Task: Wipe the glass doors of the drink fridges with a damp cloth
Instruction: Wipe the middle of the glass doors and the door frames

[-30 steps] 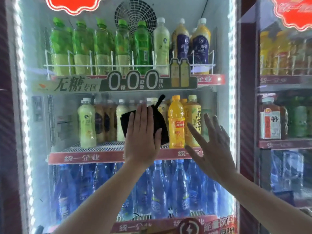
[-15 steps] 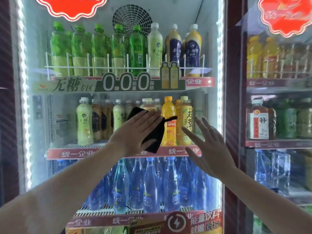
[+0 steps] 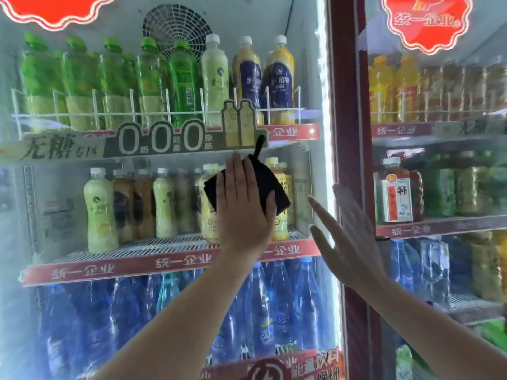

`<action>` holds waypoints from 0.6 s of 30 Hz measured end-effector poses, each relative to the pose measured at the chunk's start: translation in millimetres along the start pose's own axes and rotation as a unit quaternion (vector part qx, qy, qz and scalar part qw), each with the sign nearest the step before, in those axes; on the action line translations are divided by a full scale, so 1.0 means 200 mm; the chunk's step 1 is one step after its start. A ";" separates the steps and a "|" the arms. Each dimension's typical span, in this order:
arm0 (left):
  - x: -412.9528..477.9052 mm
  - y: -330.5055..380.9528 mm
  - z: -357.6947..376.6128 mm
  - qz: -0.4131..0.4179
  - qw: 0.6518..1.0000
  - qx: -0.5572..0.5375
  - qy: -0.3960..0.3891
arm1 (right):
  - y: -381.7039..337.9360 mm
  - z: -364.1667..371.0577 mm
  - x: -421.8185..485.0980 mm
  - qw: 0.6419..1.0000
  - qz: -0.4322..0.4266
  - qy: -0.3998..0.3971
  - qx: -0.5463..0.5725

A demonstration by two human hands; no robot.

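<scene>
Left of cloth (image 3: 274, 185), glass door (image 3: 68, 215) is free; red frame (image 3: 348, 133) blocks rightward.

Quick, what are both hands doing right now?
Left hand: open, flat, pressing the black cloth on the glass door.
Right hand: open, fingers spread, holding nothing.

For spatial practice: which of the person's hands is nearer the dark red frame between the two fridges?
Right. The right hand is in front of the dark red frame; the left hand presses the black cloth further left.
</scene>
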State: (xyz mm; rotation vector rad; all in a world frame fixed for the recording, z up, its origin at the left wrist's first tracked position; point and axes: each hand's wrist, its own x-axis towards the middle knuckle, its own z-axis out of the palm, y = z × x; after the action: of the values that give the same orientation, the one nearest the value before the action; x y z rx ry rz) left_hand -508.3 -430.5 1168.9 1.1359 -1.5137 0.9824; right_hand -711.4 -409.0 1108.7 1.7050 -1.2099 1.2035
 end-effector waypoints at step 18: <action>0.08 -0.11 -0.01 0.288 0.952 0.074 -0.069 | 0.16 -0.07 0.00 0.992 -0.053 -0.093 -0.064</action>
State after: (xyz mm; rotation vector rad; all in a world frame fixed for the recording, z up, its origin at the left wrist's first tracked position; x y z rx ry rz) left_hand -488.7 -437.4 1186.7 0.8877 -1.9676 1.4501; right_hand -745.4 -406.3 1113.2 1.7908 -1.2609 0.8993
